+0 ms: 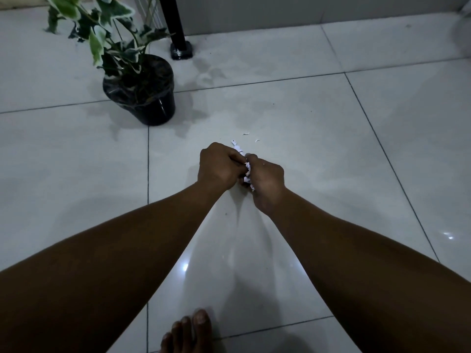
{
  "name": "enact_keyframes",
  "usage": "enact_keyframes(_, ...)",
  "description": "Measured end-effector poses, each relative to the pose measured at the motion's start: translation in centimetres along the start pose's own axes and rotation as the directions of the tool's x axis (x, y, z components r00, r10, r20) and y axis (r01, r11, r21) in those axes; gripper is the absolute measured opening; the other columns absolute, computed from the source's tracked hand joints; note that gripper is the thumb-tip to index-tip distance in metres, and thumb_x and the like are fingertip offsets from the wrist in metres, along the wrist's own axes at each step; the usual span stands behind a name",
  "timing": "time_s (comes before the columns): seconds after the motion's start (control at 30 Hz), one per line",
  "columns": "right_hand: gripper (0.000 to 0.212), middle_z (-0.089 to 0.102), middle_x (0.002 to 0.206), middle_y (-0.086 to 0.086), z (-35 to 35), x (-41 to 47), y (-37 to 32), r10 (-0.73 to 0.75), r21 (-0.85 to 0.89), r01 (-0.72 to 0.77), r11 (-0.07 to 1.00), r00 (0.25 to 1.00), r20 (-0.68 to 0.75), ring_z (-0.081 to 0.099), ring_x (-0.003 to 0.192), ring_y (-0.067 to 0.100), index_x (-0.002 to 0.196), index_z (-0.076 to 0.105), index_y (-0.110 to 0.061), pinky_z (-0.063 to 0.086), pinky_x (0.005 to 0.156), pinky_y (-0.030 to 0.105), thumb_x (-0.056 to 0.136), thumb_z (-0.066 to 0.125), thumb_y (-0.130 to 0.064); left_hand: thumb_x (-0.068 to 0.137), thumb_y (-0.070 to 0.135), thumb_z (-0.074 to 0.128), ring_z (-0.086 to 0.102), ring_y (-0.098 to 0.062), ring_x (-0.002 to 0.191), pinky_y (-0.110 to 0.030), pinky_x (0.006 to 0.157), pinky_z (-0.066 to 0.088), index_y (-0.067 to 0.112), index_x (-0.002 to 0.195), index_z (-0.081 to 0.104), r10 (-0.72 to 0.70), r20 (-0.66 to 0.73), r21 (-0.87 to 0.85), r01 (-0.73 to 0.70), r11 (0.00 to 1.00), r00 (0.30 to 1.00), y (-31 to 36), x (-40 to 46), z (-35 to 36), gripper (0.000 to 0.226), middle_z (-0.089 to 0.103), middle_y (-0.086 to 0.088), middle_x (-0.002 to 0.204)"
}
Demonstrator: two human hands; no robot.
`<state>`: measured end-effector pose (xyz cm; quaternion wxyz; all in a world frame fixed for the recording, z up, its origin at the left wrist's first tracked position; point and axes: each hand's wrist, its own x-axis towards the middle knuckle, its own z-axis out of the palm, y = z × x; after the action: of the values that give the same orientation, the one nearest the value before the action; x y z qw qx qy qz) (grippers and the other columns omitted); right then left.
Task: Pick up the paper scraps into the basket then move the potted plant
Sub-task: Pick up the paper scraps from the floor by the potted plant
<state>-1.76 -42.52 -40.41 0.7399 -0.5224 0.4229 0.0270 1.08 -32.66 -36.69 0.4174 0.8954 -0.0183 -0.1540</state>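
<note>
Scraps: small white torn paper scraps (pixel 247 171) bunched between both hands, low over the glossy pale tiled floor (pixel 331 149).
Grip: left hand (pixel 219 168) and right hand (pixel 265 180) pressed together, fingers curled around the wad.
Left: a few stray white bits (pixel 246 134) on the floor just beyond; binning; moving the green-leaved plant in its black plastic pot (pixel 142 93), upright at far left.
Hidden: basket out of view; wad mostly covered by the fingers.

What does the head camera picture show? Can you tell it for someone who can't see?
Two bare hands, left hand and right hand, meet low over a pale tiled floor, gathering white paper scraps between them. A few scraps lie just beyond. A potted plant stands farther left by a black post.
</note>
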Motion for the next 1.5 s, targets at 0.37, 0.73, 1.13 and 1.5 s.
enact_keyframes(0.37,0.034,0.05,0.035,-0.001,0.1,0.0,0.4,0.049,-0.103,-0.053,0.993,0.998,-0.036,0.04,0.024,0.011,0.064,0.059,-0.01,0.032,0.034,0.016,0.095,0.048,-0.018,0.079,0.002,0.068,0.067,-0.005,0.059,-0.008,0.057,0.043,0.021,0.079,0.059,0.157,0.157,-0.012,-0.157,0.987,0.975,-0.5,-0.3,-0.6,0.02,0.074,0.002,0.07)
enact_keyframes(0.73,0.048,0.063,0.064,0.003,0.1,1.0,1.1,-0.097,-0.227,0.063,0.972,0.985,-0.144,0.057,0.066,0.029,0.056,0.063,-0.018,0.052,0.076,0.046,0.098,0.052,-0.037,0.076,-0.002,0.051,0.061,-0.013,0.064,-0.023,0.065,0.049,0.013,0.075,0.069,0.185,-0.082,0.104,-0.177,0.979,0.979,-1.9,0.0,0.4,0.024,0.069,0.001,0.071)
enact_keyframes(1.13,0.039,0.073,0.081,0.017,0.6,2.6,1.5,-0.278,-0.336,0.207,0.919,0.944,-0.178,0.069,0.082,0.042,0.087,0.078,-0.005,0.057,0.084,0.054,0.101,0.051,-0.03,0.084,0.04,0.072,0.062,-0.021,0.107,-0.027,0.093,0.047,0.019,0.112,0.074,0.163,-0.015,0.319,-0.149,0.936,0.987,-2.9,4.9,2.3,0.035,0.066,-0.006,0.11)
enact_keyframes(1.5,0.048,0.076,0.09,0.008,0.4,2.2,1.3,-0.223,-0.281,0.157,0.947,0.949,-0.223,0.071,0.087,0.03,0.063,0.065,-0.031,0.057,0.09,0.049,0.104,0.042,-0.038,0.091,0.02,0.063,0.065,-0.026,0.105,-0.033,0.093,0.052,0.011,0.104,0.077,0.173,-0.061,0.382,-0.137,0.914,0.983,-2.0,6.4,3.5,0.021,0.07,-0.01,0.111)
